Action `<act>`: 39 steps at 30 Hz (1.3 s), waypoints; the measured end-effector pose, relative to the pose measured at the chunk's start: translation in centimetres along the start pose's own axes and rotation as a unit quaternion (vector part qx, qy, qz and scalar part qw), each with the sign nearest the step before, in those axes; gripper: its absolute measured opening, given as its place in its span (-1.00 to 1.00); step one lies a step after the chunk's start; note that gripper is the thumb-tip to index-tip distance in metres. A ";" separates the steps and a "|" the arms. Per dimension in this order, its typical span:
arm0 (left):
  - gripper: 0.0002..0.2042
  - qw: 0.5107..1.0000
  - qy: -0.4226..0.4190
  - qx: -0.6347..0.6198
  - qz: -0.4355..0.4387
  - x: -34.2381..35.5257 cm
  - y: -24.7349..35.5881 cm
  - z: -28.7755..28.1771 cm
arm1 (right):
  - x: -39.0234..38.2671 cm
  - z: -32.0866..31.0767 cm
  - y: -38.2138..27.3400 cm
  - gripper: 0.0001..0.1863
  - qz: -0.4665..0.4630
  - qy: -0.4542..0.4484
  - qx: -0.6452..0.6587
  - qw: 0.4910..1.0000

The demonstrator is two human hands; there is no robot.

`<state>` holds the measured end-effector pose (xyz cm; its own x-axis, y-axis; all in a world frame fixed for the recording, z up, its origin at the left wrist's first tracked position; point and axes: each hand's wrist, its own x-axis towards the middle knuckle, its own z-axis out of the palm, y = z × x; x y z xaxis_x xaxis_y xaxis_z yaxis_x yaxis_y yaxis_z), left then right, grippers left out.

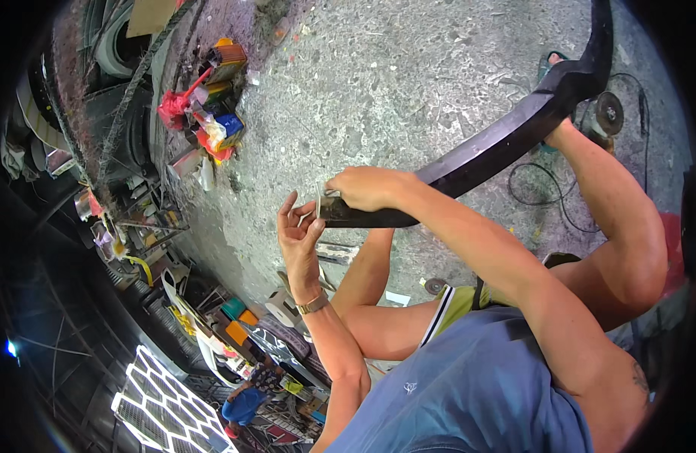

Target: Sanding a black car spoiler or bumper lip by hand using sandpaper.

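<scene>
A long, black, curved car trim piece [484, 155] runs from the middle of the view to the upper right, its far part passing over my right lower leg. Near its close end, my right hand [371, 189] is closed over the trim, fingers toward the tip. My left hand [299, 234], wearing a gold watch, is at that same end with fingers curled and partly spread. Its thumb and a finger meet a thin pale strip [319, 202] standing across the trim's tip. What the strip is made of cannot be made out.
A power tool with a round disc [610, 113] lies at right, its black cable [537, 202] looped on the concrete floor [325, 98]. Cans and a red-stained container [174, 109] stand upper left. Tyres, shelves and clutter line the left. Another person in blue [244, 406] is at lower left.
</scene>
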<state>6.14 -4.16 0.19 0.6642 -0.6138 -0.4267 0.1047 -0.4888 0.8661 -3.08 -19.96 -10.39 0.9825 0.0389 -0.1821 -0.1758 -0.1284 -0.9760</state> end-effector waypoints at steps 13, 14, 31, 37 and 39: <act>-0.30 1.000 0.018 0.008 -0.001 -0.1 -0.1 0.2 | -2.5 0.0 -1.7 -0.61 0.014 0.020 0.054 0.998; -0.30 1.000 0.015 0.001 0.006 -0.1 -0.1 0.2 | -2.4 0.2 -1.8 -0.62 0.012 0.021 0.055 0.998; -0.27 1.000 0.027 -0.003 -0.010 0.1 0.0 0.3 | -2.9 -0.3 -2.2 -0.64 0.000 0.023 -0.036 0.999; -0.28 1.000 0.009 0.010 -0.005 0.1 0.1 0.4 | -1.4 -0.6 0.1 -0.59 -0.015 0.034 0.024 0.999; -0.27 1.000 0.013 0.002 -0.011 0.2 0.1 0.3 | -2.0 -0.1 0.0 -0.55 0.056 0.079 0.037 0.995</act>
<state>6.07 -4.48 0.08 0.6809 -0.5867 -0.4384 0.1164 -0.5043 0.8557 -5.01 -20.09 -10.04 0.9530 -0.1288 -0.2743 -0.2824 -0.0494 -0.9580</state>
